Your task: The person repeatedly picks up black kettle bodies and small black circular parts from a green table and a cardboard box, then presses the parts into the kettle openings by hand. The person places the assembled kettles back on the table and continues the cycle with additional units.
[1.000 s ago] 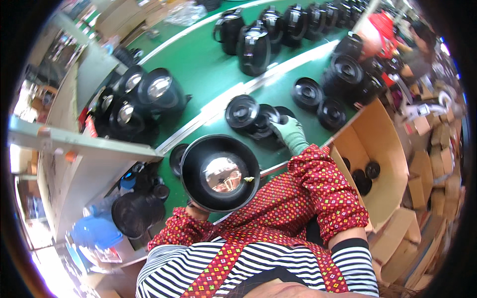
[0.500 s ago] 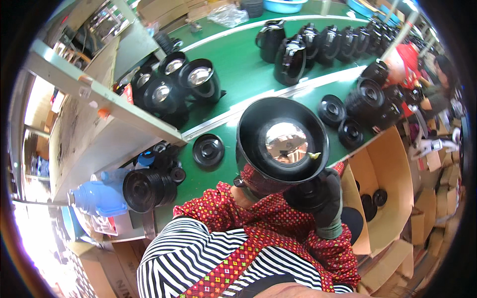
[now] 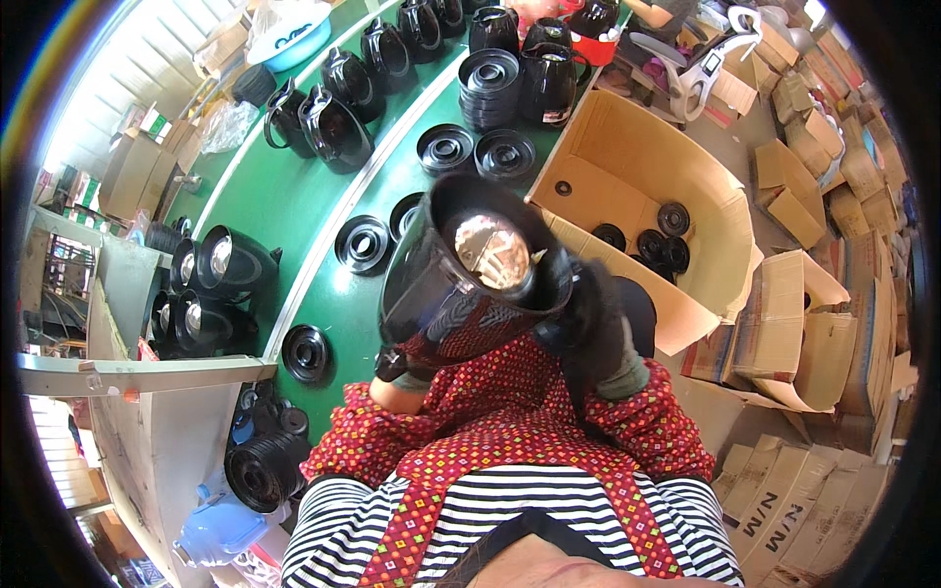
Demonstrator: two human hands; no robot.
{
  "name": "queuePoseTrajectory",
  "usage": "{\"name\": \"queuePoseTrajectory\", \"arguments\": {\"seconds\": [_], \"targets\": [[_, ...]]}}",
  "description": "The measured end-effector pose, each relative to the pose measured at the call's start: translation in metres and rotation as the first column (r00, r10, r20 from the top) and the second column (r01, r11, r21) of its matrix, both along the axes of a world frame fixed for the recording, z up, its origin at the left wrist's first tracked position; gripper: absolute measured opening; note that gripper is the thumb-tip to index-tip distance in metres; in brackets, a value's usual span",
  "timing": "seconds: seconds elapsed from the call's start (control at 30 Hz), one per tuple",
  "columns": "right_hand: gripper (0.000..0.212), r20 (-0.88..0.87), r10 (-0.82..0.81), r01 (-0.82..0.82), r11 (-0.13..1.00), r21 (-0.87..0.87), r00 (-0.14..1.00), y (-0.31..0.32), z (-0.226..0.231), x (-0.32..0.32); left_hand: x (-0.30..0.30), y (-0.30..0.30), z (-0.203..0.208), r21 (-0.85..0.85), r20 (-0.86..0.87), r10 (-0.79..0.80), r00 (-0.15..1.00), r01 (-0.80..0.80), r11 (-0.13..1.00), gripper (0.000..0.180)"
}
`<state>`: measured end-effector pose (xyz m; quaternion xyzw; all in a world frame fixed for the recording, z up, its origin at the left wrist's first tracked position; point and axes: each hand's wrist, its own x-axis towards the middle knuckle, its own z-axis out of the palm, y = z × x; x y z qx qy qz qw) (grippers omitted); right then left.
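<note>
A glossy black jug (image 3: 421, 304) is tilted in front of my chest, its wide mouth facing up toward me. A mirror-like silver surface shows inside it. My left hand (image 3: 416, 378) supports the jug from below on the left; most of its fingers are hidden behind the jug. On the right, my right hand (image 3: 610, 343), in a dark glove, is closed around a black round part (image 3: 564, 318) close against the jug's rim. That part is smeared by motion, and its details cannot be made out. Black ribbed lids (image 3: 363, 245) lie on the green table (image 3: 319, 279) beyond the jug.
A large open carton (image 3: 627, 147) holding several black discs stands at the right. Several black jugs (image 3: 336, 127) line the far table; others (image 3: 230, 260) lie at the left beside a metal rail (image 3: 176, 375). Stacked black discs (image 3: 260, 470) sit near a blue plastic container (image 3: 221, 529).
My view has swung to the right, bringing more of the cartons in. The jug has tipped further toward my right hand, which has risen with the black round part to the jug's rim.
</note>
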<state>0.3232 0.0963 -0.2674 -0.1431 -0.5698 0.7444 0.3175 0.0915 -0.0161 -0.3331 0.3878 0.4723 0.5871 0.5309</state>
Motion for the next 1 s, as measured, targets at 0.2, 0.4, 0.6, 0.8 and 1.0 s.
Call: {"name": "queuePoseTrajectory", "arguments": {"seconds": [0.2,0.4,0.6,0.8,1.0], "targets": [[0.078,-0.055,-0.140,0.144,0.988,0.059,0.989,0.009,0.034,0.010,0.005,-0.022,0.005,-0.013,-0.067,-0.004,0.998,0.003,1.000,0.061],[0.088,0.185,-0.179,0.024,0.779,0.626,0.966,0.007,0.049,0.012,0.007,-0.048,0.024,0.053,-0.252,0.137,0.958,-0.128,0.990,0.059],[0.088,0.123,-0.103,0.017,0.829,0.559,0.987,0.010,0.041,0.018,0.008,-0.051,0.025,0.058,-0.249,0.123,0.961,-0.112,0.992,0.058],[0.097,0.015,-0.001,-0.012,0.515,0.857,1.000,0.019,0.053,0.022,0.014,-0.041,0.016,-0.010,-0.085,-0.029,0.996,0.028,1.000,0.056],[0.082,-0.042,-0.042,0.055,0.915,0.400,0.998,0.016,0.035,0.018,0.000,-0.032,0.036,0.072,-0.330,0.093,0.939,-0.073,0.995,0.054]]}}
